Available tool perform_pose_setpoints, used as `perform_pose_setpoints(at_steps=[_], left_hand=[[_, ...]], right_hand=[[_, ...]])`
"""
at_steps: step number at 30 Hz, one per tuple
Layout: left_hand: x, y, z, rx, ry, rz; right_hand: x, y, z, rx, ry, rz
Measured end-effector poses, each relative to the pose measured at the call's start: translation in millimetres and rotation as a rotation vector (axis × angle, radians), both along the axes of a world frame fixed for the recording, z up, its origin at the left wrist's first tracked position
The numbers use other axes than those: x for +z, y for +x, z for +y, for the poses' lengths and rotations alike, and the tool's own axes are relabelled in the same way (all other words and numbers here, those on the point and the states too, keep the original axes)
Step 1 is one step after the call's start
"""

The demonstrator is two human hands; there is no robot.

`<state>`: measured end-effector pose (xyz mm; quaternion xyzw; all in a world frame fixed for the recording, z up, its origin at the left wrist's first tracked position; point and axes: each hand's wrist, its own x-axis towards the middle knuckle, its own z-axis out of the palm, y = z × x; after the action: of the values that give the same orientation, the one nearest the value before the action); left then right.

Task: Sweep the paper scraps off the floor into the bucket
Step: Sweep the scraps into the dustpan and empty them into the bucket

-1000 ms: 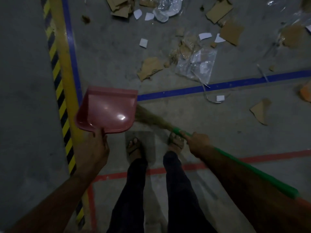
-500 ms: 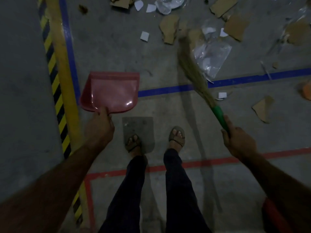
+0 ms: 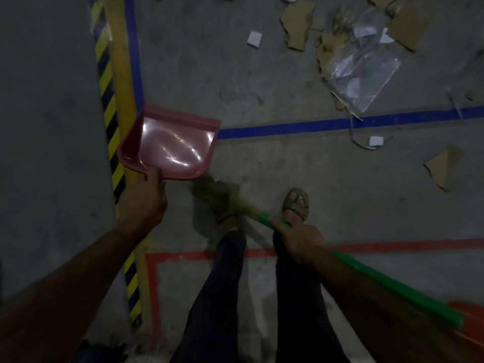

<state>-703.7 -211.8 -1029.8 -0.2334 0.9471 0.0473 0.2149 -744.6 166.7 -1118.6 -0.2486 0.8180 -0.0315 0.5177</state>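
- Left hand [image 3: 142, 203] grips the empty pink dustpan [image 3: 170, 148].
- Right hand [image 3: 301, 239] grips the broom [image 3: 392, 286].
- Paper scraps [image 3: 254, 38] remain scattered on the floor [image 3: 288, 166]; sweeping seems barely begun.

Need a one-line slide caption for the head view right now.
Left hand holds empty pink dustpan; right hand holds green-handled broom.

Paper scraps [image 3: 254, 38]: small white pieces on grey floor, scattered at 12 to 2 o'clock; bucket unseen.
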Motion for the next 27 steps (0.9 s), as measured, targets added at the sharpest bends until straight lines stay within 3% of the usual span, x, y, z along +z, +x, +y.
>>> perform_pose_setpoints(at_steps=[6,10,14,18,21,27], left_hand=[[-19,11,-3,-0.075,0.053,0.021],[-31,8,-6,-0.135,0.092,0.031],[-37,6,-7,-0.126,0.117,0.038],[-28,12,-18,-0.087,0.083,0.046],[-21,20,-35,-0.019,0.056,0.022],[-19,38,-60,0.004,0.091,-0.018]], right_hand=[[1,-59,25,-0.023,0.233,0.149],[2,-97,65,-0.173,0.363,0.249],[17,-109,90,-0.350,0.249,0.302],[38,-60,92,-0.492,0.050,0.344],[47,-10,71,-0.412,-0.015,0.237],[18,22,3,0.034,0.044,0.048]])
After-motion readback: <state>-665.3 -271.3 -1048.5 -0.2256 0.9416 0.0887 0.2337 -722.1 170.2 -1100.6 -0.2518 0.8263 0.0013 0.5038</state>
